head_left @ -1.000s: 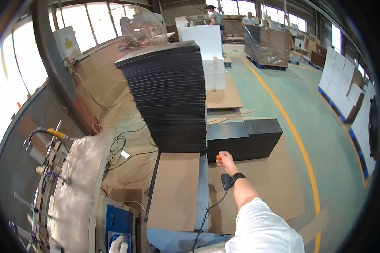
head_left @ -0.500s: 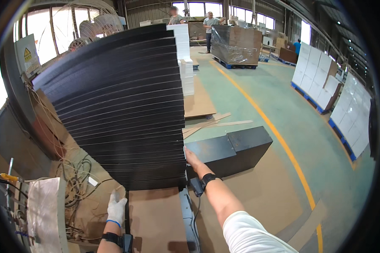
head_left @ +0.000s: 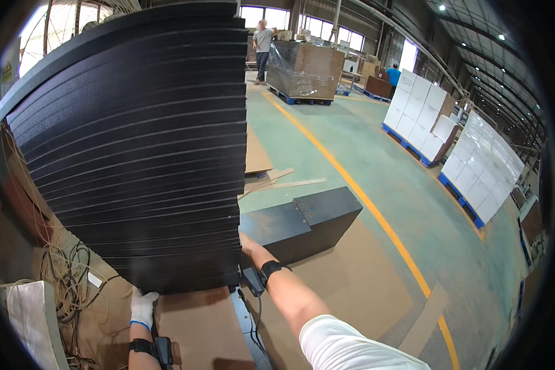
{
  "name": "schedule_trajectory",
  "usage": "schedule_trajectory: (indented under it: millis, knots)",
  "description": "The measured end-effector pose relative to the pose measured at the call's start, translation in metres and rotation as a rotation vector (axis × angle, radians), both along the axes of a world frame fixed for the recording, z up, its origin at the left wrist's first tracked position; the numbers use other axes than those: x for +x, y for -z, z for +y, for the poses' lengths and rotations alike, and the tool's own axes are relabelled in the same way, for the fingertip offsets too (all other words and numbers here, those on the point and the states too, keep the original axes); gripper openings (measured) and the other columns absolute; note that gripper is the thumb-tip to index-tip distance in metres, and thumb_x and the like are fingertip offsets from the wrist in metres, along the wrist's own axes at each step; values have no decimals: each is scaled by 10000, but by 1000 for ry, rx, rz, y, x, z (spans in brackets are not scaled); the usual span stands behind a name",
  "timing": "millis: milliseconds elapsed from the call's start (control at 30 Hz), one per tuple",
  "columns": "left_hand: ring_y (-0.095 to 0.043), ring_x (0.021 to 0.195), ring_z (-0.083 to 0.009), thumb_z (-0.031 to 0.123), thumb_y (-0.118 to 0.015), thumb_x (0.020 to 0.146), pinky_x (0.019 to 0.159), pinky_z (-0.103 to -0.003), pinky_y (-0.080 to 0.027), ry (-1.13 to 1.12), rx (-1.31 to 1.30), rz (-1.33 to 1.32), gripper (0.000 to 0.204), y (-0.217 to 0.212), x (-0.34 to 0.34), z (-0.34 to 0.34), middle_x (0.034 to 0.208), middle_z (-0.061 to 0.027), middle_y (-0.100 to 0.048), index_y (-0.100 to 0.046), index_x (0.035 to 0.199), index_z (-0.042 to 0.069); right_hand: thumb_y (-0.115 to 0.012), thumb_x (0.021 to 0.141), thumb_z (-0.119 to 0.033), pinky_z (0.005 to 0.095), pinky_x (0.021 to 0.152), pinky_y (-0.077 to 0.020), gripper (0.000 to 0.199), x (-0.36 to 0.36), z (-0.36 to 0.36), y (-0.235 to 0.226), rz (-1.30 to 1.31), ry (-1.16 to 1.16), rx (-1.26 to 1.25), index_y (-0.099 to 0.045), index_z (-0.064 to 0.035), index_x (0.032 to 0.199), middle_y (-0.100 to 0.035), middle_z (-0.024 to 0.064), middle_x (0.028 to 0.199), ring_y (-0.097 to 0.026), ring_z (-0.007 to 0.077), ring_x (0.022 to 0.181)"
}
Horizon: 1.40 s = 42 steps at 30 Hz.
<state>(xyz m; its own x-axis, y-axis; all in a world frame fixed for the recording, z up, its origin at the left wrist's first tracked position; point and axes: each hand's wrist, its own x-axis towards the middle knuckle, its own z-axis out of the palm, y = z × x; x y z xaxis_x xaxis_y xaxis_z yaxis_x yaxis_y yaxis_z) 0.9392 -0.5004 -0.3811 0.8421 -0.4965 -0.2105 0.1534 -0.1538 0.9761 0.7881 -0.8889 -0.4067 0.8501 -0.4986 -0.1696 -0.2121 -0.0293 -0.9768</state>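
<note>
Tall stack of black boards (head_left: 142, 148) at left, gloved left hand (head_left: 143, 307) at its lower left corner, right hand (head_left: 248, 245) at its right edge, open or gripping impossible to tell for both, black box (head_left: 311, 237) alongside

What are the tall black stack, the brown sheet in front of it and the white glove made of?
Black panel stack: perhaps coated wood-based board with a satin sheen; pale lines part the dark layers, but the core isn't clear.
Brown sheet: probably cardboard or fibreboard, matt and plain tan.
White glove: seems knitted fabric, soft and matt, with a blue-edged cuff.
</note>
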Motion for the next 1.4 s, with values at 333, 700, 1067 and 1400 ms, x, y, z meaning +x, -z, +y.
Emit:
schedule_trajectory:
  millis: [333,700,1067,1400]
  knots:
    - [-640,1072,-229,-164,-541,704,933,-299,-489,-111,25,-49,733,15,-13,30,1250,-92,-654,-514,1409,32,-168,1014,-688,350,926,-502,901,-56,67,-38,22,70,5,-562,43,1361,-651,159,1237,-617,221,1069]
    - [-643,850,-256,-82,-593,765,728,-394,-536,-253,-31,103,494,19,-114,126,1009,-97,-682,-619,1238,58,-174,1001,-712,401,976,-471,934,-130,139,-69,88,-92,0,-530,65,1379,-620,204,1300,-603,286,1128]
    - [-637,887,-280,114,-661,833,737,-381,-555,-90,167,35,390,17,-184,213,982,-114,-652,-574,1210,62,-156,1031,-649,383,1172,-288,814,-200,207,-75,155,-228,43,-453,-37,1478,-472,205,1500,-398,337,1425]
    - [-626,967,-261,47,-656,832,901,-383,-514,-156,37,209,492,20,-213,238,1102,-131,-671,-534,1309,30,-173,1028,-656,380,1171,-285,825,-221,232,-56,126,-216,58,-433,-24,1489,-458,195,1513,-398,330,1424]
